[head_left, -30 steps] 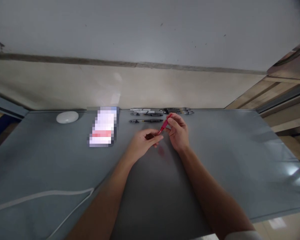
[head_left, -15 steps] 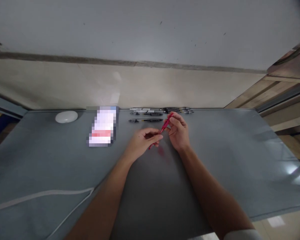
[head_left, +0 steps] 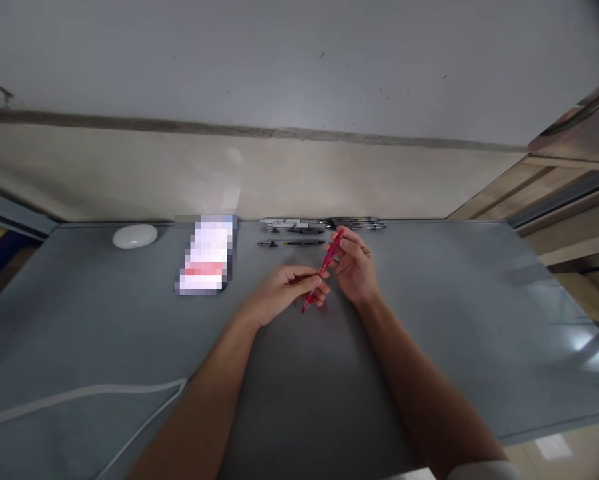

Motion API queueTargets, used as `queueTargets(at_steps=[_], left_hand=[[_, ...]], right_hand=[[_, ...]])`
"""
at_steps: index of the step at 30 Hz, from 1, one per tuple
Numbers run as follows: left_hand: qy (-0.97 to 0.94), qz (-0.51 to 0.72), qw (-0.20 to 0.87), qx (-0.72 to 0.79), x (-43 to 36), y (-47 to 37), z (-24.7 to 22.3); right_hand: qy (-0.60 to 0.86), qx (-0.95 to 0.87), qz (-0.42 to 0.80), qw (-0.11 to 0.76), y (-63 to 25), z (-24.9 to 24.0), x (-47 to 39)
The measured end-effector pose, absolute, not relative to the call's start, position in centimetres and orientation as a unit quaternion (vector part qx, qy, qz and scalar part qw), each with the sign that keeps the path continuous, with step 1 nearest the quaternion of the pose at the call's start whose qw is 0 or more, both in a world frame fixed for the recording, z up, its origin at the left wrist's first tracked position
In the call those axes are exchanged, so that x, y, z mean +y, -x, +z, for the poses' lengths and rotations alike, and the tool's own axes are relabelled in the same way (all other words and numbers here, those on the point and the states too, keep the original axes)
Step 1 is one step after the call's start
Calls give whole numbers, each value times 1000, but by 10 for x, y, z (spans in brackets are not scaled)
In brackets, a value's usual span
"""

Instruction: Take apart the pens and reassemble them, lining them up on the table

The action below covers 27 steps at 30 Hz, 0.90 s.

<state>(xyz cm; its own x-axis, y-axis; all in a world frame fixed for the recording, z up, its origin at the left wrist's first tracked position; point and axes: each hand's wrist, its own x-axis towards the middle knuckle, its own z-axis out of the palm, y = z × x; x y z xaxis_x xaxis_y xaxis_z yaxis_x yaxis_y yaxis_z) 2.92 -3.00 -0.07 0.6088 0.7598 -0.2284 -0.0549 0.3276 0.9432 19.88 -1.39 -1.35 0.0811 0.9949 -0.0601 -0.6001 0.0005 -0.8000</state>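
Observation:
Both my hands grip one red pen (head_left: pixel 331 253), held slantwise above the grey table. My left hand (head_left: pixel 282 292) pinches its lower part between thumb and fingers, and the bottom end sticks out beneath. Around the upper part close the thumb and fingers of my right hand (head_left: pixel 355 267). Just beyond lies a dark pen (head_left: pixel 304 243), partly hidden by my right fingers. Further back, by the wall, lie a white-and-black pen (head_left: pixel 284 222) and a bunch of dark pens (head_left: pixel 359 223).
A phone with a blurred screen (head_left: pixel 204 257) lies left of the pens. Left of that sits a white rounded case (head_left: pixel 134 236). A white cable (head_left: pixel 89 392) crosses the table's left front. The wall (head_left: pixel 299 173) rises behind the table (head_left: pixel 459 307).
The red pen's lower end has come slightly nearer to me, and my left hand has shifted a little down with it. My right hand stays on the upper part.

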Motion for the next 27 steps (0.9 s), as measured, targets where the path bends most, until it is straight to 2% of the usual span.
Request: queueTargets(at_steps=[11, 23, 27], left_hand=[[-475, 292, 770, 309, -32, -27, 4], [-470, 302, 756, 342, -29, -18, 1], [-454, 330, 756, 337, -27, -15, -3]], right_hand=[[366, -273, 589, 667, -200, -3, -10], [364, -268, 559, 695, -208, 27, 19], [387, -313, 549, 671, -214, 25, 29]])
